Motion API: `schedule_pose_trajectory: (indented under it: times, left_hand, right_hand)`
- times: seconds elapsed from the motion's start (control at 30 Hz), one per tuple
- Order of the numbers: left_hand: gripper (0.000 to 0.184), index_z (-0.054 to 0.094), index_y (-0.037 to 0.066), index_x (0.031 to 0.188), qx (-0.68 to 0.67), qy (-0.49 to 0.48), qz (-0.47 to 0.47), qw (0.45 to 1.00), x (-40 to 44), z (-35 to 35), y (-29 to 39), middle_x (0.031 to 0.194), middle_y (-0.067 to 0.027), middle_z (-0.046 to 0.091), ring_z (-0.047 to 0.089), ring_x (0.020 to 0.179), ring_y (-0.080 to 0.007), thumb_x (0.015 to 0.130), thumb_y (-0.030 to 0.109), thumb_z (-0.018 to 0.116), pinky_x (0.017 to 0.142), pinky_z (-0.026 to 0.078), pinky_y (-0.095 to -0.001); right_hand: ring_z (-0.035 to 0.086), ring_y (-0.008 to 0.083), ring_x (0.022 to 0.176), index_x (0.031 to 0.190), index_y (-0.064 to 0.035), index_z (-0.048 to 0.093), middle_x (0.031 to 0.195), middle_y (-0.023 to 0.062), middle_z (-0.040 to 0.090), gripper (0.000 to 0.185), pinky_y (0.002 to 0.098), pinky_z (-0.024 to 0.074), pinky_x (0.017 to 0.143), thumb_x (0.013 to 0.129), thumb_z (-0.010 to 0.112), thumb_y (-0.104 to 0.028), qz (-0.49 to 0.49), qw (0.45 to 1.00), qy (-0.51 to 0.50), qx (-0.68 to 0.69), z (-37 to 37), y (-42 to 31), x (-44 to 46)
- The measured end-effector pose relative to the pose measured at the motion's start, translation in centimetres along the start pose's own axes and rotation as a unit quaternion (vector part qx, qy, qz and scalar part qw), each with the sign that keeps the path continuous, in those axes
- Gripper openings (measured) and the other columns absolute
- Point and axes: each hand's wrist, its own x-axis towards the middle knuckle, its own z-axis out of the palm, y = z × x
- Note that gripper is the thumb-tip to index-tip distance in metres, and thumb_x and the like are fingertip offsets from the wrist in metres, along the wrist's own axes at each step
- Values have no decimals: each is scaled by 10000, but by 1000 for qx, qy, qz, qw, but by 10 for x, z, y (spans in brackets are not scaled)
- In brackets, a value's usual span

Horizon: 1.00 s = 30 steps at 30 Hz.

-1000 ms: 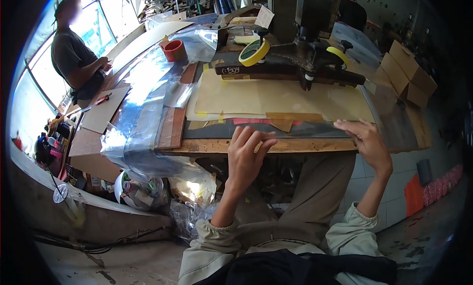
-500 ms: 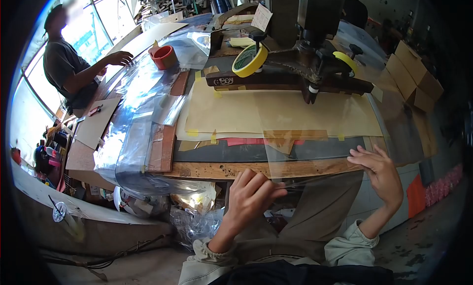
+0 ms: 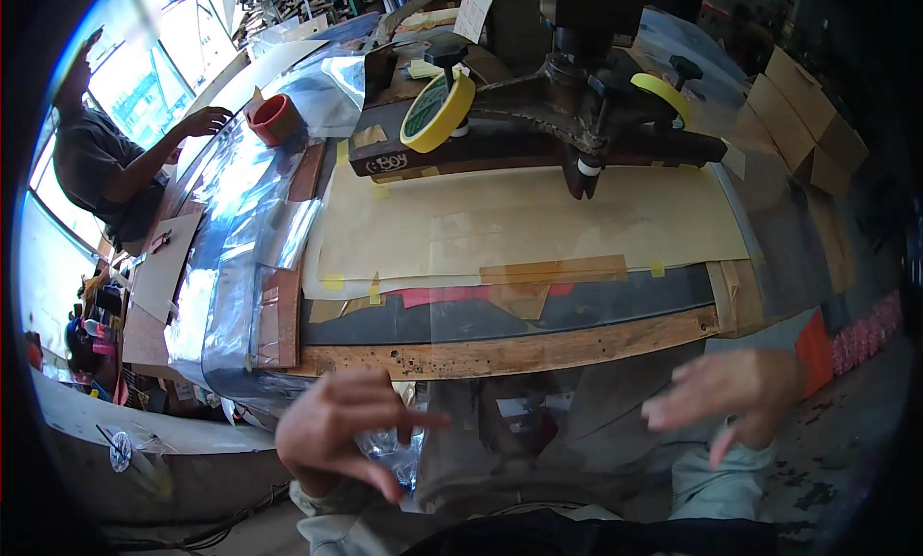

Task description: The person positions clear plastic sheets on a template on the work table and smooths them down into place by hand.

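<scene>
My left hand [image 3: 351, 426] hovers in front of the table's near edge, blurred, with its index finger and thumb apart. Its index fingertip is by the left edge of a clear plastic sheet [image 3: 461, 349], which lies over the table's front and hangs down past the edge. My right hand [image 3: 735, 397], also blurred, is at the right with fingers stretched out and thumb apart. Nothing is visibly gripped in either hand. Beyond them, cream sheets [image 3: 404, 224] lie under a dark press bar [image 3: 673, 149], with brown tape [image 3: 558, 269] along their near edge.
Yellow tape rolls [image 3: 440, 112] hang on the press. A red tape roll [image 3: 274, 120] sits on shiny plastic [image 3: 221, 229] at the left. A co-worker [image 3: 106, 166] stands far left with an arm stretched out. At the right is a cardboard box [image 3: 808, 123].
Both my hands have moved down; my left hand has also shifted left and its fingers have spread. The clear sheet now reaches further left and hangs lower. The view has shifted.
</scene>
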Motion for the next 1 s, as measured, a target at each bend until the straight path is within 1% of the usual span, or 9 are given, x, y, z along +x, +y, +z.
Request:
schedule_pose_trajectory:
  times: [0.07, 0.13, 0.2, 0.3, 0.37, 0.43, 0.57, 0.67, 1.0]
  left_hand:
    - [501, 721, 82, 1042, 106, 30, -121, 986, 27, -18, -16, 722, 1, 636, 565, 664, -173, 747, 486, 727, 646, 465, -347]
    - [369, 670, 40, 1011, 257, 69, -172, 949, 60, -26, -45, 895, -81, 629, 575, 895, -254, 839, 365, 700, 772, 472, -380]
    - [388, 623, 49, 1132, 328, 74, -203, 919, 83, -24, -70, 1140, -113, 586, 557, 1046, -303, 852, 306, 699, 914, 454, -424]
    - [513, 536, 50, 1286, 332, 71, -192, 921, 89, -6, -100, 1186, -118, 570, 550, 1115, -310, 858, 287, 688, 941, 449, -431]
    - [558, 494, 38, 1333, 352, 69, -195, 913, 88, 5, -95, 1190, -121, 567, 548, 1114, -307, 856, 259, 681, 935, 451, -433]
    - [632, 427, 23, 1401, 381, 64, -195, 902, 85, 14, -92, 1192, -119, 558, 538, 1110, -300, 851, 219, 669, 924, 442, -427]
    - [650, 423, 40, 1417, 322, 59, -251, 911, 85, 13, -89, 1181, -129, 548, 527, 1096, -299, 848, 225, 677, 933, 401, -422]
    - [690, 414, 43, 1427, 316, 72, -239, 915, 88, 9, -89, 1169, -146, 545, 530, 1090, -307, 826, 228, 700, 951, 396, -438]
    - [771, 442, 91, 1436, 185, 37, -272, 944, 85, -3, -93, 1080, -128, 573, 542, 1052, -289, 750, 238, 762, 964, 405, -415]
  right_hand:
    - [659, 259, 1052, 1204, -96, 657, 1200, 120, 655, 518, 381, 530, 880, 794, 734, -403, 129, 985, 103, -45, -25, 40, 3]
    - [654, 277, 1020, 1060, -32, 690, 1190, 146, 638, 310, 380, 516, 867, 822, 720, -227, 279, 918, 237, -154, -39, 80, 17]
    - [625, 293, 1036, 1043, -28, 674, 1159, 136, 633, 271, 394, 492, 884, 811, 699, -166, 249, 908, 265, -207, -43, 112, 24]
    - [573, 314, 1080, 1043, -33, 643, 1154, 121, 606, 270, 412, 453, 932, 790, 682, -120, 192, 873, 311, -322, -34, 144, 33]
    - [529, 331, 1124, 1117, -45, 608, 1216, 119, 559, 350, 425, 420, 961, 780, 672, -115, 177, 868, 327, -329, -25, 153, 32]
    - [532, 324, 1095, 1156, -36, 602, 1192, 130, 559, 402, 416, 412, 954, 769, 673, -113, 182, 867, 328, -329, -25, 150, 33]
    - [518, 316, 1032, 1239, -21, 578, 1132, 139, 539, 511, 395, 395, 935, 742, 668, -95, 195, 875, 310, -316, -30, 145, 34]
    - [493, 314, 1011, 1277, -19, 562, 1101, 144, 504, 565, 395, 391, 921, 724, 662, -81, 207, 893, 279, -287, -31, 145, 30]
    - [477, 343, 1042, 1112, -16, 584, 1099, 166, 485, 458, 442, 382, 945, 655, 624, -10, 193, 908, 271, -253, -31, 144, 27]
